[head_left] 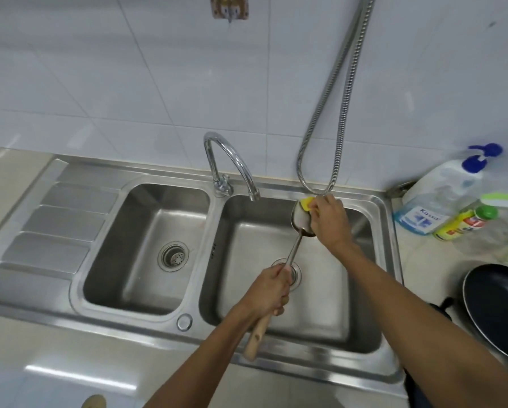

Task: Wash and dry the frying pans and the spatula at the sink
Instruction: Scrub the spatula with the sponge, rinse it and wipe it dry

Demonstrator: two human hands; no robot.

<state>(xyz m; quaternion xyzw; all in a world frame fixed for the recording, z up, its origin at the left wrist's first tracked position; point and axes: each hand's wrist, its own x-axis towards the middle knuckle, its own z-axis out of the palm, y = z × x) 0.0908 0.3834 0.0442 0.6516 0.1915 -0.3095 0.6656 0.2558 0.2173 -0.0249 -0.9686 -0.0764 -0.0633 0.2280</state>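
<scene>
**Spatula scrubbed over the right basin**

Far left of the faucet, the ribbed draining board of the stainless double sink lies flat. Nearer the faucet, still to its left, is the left basin, with a round strainer set in its floor. The curved chrome faucet stands on the back rim between the two basins. Its spout ends over the back left corner of the right basin.

In front of the faucet and slightly to its right, the left hand is wrapped around the spatula. All its fingers are closed tight where the metal shaft meets the wooden handle. The handle end sticks out below the fist, over the sink's front rim. The shaft slants up and away across the right basin, and the blade is held in the air close to the right of the spout.

On the far end of that blade sits a yellow sponge. The right hand pinches the sponge with curled fingers and presses it against the metal. The forearm runs back toward the lower right.

A flexible steel hose hangs in a loop down the white tiled wall, right of the faucet, and its lowest bend is just behind the right hand.

Farther right, on the counter beyond the sink rim, stand a clear pump bottle with a blue top and a yellow bottle with a green cap. Farthest right and nearer the person, a dark frying pan rests on the counter, partly cut off by the frame edge.
</scene>
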